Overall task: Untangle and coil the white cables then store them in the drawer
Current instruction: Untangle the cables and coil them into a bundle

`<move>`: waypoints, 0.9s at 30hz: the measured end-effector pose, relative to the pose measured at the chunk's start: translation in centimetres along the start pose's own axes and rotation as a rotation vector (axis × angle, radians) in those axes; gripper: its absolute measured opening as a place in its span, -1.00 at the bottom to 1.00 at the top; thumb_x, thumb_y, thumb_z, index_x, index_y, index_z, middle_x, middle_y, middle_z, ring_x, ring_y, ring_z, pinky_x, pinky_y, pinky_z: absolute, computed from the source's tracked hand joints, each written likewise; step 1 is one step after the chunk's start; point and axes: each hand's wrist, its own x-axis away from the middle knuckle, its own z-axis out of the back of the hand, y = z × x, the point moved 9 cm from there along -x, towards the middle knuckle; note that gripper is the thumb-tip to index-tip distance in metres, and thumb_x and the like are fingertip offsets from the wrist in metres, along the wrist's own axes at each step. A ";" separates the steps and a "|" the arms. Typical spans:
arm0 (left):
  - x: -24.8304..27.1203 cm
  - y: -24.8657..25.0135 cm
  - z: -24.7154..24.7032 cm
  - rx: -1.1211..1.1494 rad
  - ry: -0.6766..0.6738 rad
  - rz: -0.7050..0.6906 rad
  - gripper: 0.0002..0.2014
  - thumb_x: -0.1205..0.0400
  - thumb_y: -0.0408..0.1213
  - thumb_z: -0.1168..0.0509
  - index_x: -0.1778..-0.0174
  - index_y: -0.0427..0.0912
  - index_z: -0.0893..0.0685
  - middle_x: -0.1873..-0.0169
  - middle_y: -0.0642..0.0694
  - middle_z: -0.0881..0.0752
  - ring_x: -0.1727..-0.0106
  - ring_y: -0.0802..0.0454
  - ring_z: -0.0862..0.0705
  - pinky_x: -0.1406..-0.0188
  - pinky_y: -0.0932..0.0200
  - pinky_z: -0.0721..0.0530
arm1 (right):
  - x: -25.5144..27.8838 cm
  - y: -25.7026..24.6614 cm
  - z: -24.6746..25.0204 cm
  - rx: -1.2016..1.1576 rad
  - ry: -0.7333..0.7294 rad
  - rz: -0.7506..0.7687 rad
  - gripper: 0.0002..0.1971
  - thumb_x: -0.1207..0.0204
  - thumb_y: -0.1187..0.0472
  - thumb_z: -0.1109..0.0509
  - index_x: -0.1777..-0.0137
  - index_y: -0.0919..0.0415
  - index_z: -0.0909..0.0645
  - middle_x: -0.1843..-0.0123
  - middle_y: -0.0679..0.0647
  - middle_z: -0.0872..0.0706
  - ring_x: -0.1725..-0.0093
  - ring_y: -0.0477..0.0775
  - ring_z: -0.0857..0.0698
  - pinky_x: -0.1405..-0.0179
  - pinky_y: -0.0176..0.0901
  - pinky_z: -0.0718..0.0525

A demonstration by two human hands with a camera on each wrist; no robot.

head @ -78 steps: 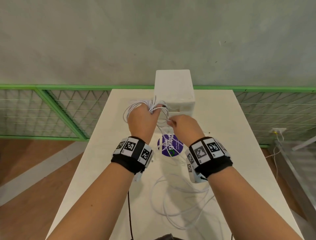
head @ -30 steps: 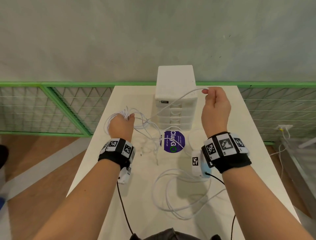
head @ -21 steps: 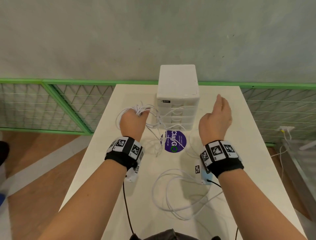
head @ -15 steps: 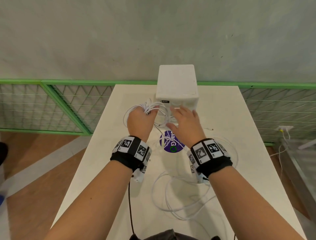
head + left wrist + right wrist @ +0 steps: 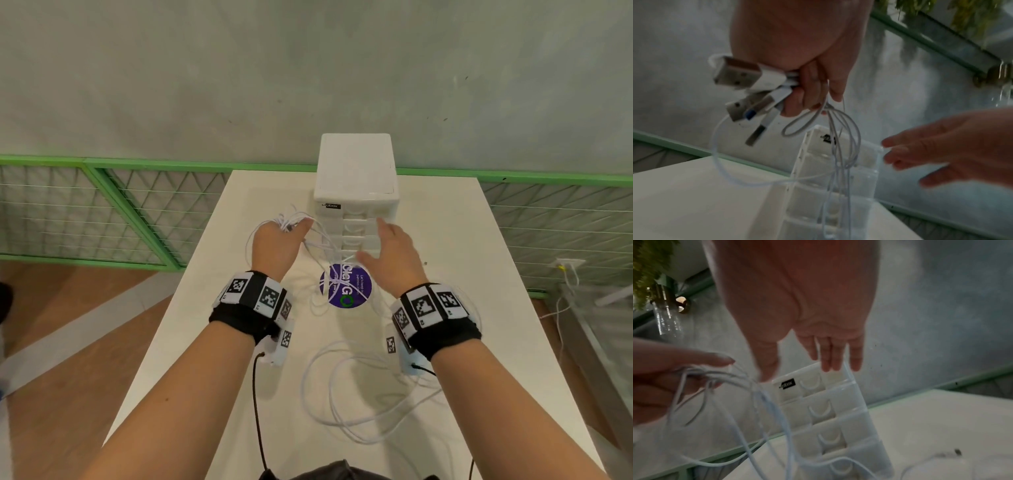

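My left hand (image 5: 289,228) grips a bundle of white cables (image 5: 294,219) above the table, left of the drawer unit. In the left wrist view several USB plugs (image 5: 740,76) stick out of the fist (image 5: 809,97), and thin strands (image 5: 838,146) hang down. The white drawer unit (image 5: 356,178) has several stacked drawers, all shut. My right hand (image 5: 380,236) is open with straight fingers (image 5: 830,360) at the unit's upper drawers (image 5: 828,404); I cannot tell if they touch. More white cable (image 5: 359,394) lies in loose loops on the table near me.
A round purple sticker (image 5: 346,287) lies in front of the unit with cable strands across it. A small cable end (image 5: 424,263) lies to the right. The white table (image 5: 479,308) stands against a green mesh fence (image 5: 137,212) and a grey wall.
My right hand drew a strand out to the right, let it go, came back to the bundle and now reaches to the drawer fronts. The left hand kept gripping the bundle.
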 end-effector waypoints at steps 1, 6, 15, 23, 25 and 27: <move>0.2 0.8 -0.2 0.016 -0.023 0.001 -0.52 -0.53 0.05 -0.41 0.50 -0.25 -0.46 0.55 -0.14 -0.49 0.50 -0.04 -0.45 0.46 0.15 -0.43 | 0.2 -0.4 -1.0 -0.129 -0.075 0.021 -0.08 -0.42 -0.09 -0.47 -0.64 0.16 -0.02 -0.61 0.16 -0.26 -0.57 0.18 -0.27 -0.50 0.07 -0.32; 0.8 3.2 -2.0 0.072 -0.192 0.022 -0.52 -0.48 0.17 -0.39 0.38 -0.24 -0.56 0.58 -0.09 -0.40 0.55 -0.02 -0.40 0.45 0.15 -0.34 | 0.6 -1.6 -4.8 -0.394 -0.180 0.016 0.17 -0.22 -0.10 -0.62 -0.65 0.00 0.13 -0.64 0.01 -0.24 -0.54 0.05 -0.36 -0.45 -0.05 -0.39; 1.1 1.9 -1.5 -0.151 -0.408 0.066 -0.46 -0.53 0.10 -0.38 0.09 -0.44 -0.64 0.74 0.05 -0.37 0.76 0.14 -0.25 0.73 0.38 -0.22 | -0.9 2.6 0.1 -0.188 0.110 0.017 -0.89 -0.50 0.20 -0.37 0.17 0.20 -0.70 0.27 0.08 -0.63 0.24 0.10 -0.56 0.31 -0.17 -0.43; 3.1 1.1 -2.2 -0.235 -0.674 0.134 -0.50 -0.44 0.20 -0.42 0.38 -0.23 -0.59 0.69 -0.01 -0.33 0.64 0.04 -0.21 0.57 0.23 -0.17 | -1.6 8.6 1.5 -0.234 0.268 -0.123 -0.86 -0.49 0.13 -0.42 0.04 0.15 -0.76 0.07 0.16 -0.67 0.07 0.15 -0.64 0.10 -0.19 -0.44; 3.4 1.7 -2.1 -0.224 -0.684 0.116 -0.53 -0.49 0.18 -0.38 0.38 -0.22 -0.58 0.69 0.02 -0.33 0.64 0.06 -0.22 0.57 0.24 -0.18 | -1.7 10.0 2.2 -0.264 0.310 -0.168 -0.87 -0.47 0.19 -0.41 0.05 0.14 -0.76 0.15 0.15 -0.73 0.14 0.19 -0.71 0.11 -0.14 -0.55; 3.3 2.3 -1.5 -0.192 -0.664 0.098 -0.59 -0.56 0.07 -0.37 0.39 -0.21 -0.56 0.70 0.03 -0.33 0.66 0.08 -0.22 0.62 0.28 -0.20 | -1.7 11.5 2.6 -0.328 0.317 -0.218 -0.87 -0.45 0.22 -0.41 0.07 0.12 -0.77 0.26 0.12 -0.77 0.23 0.20 -0.75 0.12 -0.09 -0.67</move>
